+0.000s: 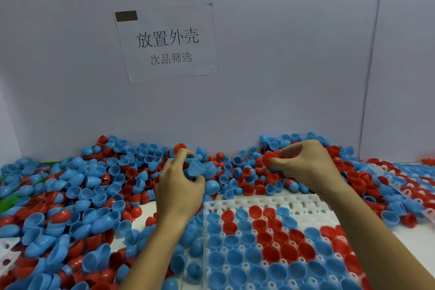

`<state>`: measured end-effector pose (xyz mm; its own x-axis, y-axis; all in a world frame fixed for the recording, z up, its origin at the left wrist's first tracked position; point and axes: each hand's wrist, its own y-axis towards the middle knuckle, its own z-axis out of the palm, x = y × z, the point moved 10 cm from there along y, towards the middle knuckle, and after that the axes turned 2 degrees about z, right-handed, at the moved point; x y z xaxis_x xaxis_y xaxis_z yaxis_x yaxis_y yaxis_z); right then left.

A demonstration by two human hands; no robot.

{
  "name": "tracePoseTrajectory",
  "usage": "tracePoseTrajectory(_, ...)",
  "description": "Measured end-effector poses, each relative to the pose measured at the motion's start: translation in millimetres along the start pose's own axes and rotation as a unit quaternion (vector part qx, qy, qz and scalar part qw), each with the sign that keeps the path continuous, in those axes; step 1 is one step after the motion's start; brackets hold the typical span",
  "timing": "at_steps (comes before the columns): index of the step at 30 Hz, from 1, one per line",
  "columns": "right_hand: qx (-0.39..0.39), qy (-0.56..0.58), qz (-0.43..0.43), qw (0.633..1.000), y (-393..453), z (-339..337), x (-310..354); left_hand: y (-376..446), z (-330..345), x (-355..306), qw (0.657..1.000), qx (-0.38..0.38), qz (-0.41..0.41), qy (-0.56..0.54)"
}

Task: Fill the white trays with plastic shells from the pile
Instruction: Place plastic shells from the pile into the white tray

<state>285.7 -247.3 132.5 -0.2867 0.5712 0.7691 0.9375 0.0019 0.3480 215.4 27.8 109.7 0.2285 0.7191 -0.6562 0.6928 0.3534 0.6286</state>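
Both hands are over the pile (pixel 98 186) beyond the white tray (pixel 303 200), the left hand (pixel 179 183) gripping blue shells (pixel 196 168) and the right hand (pixel 303 162) pinching a red shell (pixel 268 157), with the tray's empty far row just below and nearer the right hand.

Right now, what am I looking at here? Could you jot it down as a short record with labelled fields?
Setting: worktop against a grey wall with a paper sign in Chinese characters
Pile: loose blue and red plastic shells heaped across the worktop
Tray: white tray in front of the person, near rows filled, far row still bare
Left hand: left hand grips blue shells over the pile
Right hand: right hand pinches a red shell
Other: a second filled tray at the right edge
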Motion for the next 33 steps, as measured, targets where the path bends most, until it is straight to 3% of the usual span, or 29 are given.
tracePoseTrajectory(4, 0.120, 0.080, -0.031, 0.989, -1, -6, -3, 7, 6, 14, 0.987, 0.038, -0.049, -0.148)
tracePoseTrajectory(7, 0.198, 0.193, -0.045, 0.960, -4, -1, -1, 7, 11, 25, 0.947, 0.064, -0.133, -0.285)
tracePoseTrajectory(10, 0.233, 0.215, -0.065, 0.946, -9, 5, 5, 6, 12, 31, 0.923, 0.068, -0.179, -0.334)
tracePoseTrajectory(15, 0.246, 0.120, -0.069, 0.959, -13, 15, 2, 4, 7, 26, 0.917, 0.075, -0.185, -0.346)
tracePoseTrajectory(18, 0.232, -0.044, -0.051, 0.970, -7, 17, -21, -4, 14, 22, 0.912, 0.096, -0.191, -0.350)
tracePoseTrajectory(23, 0.220, -0.251, -0.004, 0.943, -1, 21, -62, -36, 26, 33, 0.896, 0.139, -0.226, -0.356)
tracePoseTrajectory(27, 0.197, -0.319, 0.010, 0.927, 3, 22, -75, -41, 24, 47, 0.875, 0.125, -0.269, -0.383)
tracePoseTrajectory(33, 0.240, -0.357, 0.040, 0.902, 0, 33, -93, -52, 40, 53, 0.858, 0.128, -0.311, -0.388)
